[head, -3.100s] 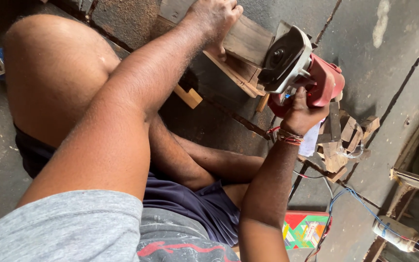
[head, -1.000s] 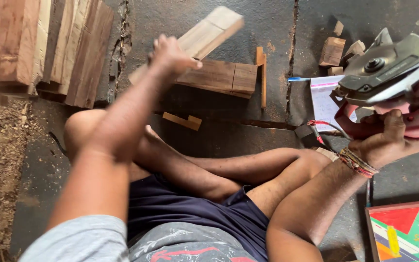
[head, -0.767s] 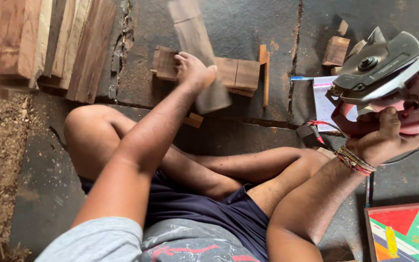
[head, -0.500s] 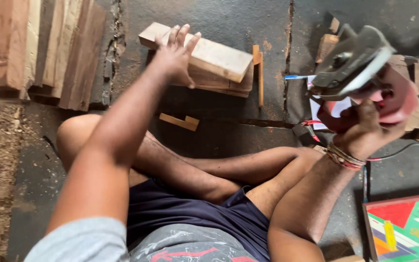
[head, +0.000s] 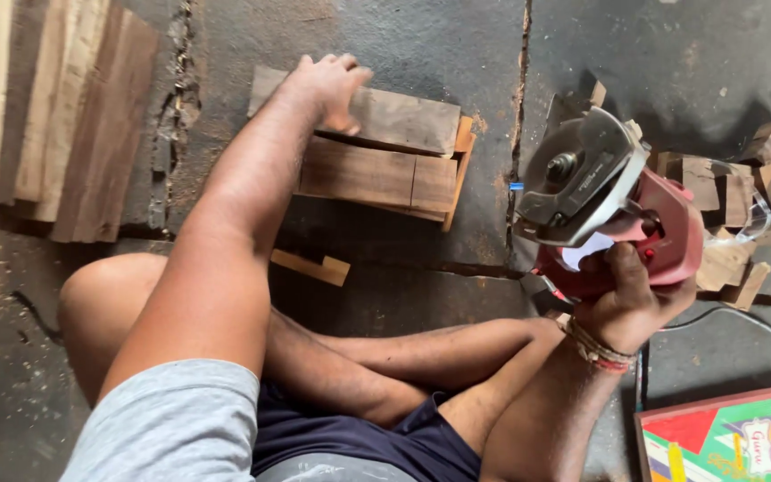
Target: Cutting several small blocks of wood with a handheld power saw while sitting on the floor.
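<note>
Block point(head: 394, 120) under flat left hand point(head: 327, 85) | right hand point(head: 626, 299) grips saw point(head: 600, 196)

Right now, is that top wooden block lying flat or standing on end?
Lying flat. The top wooden block rests broad face up across the lower block, with the left hand pressing on it.

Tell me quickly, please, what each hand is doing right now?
Left hand: open, palm down on the upper wooden block, not gripping it.
Right hand: closed on the red circular saw, held off the floor.
</note>
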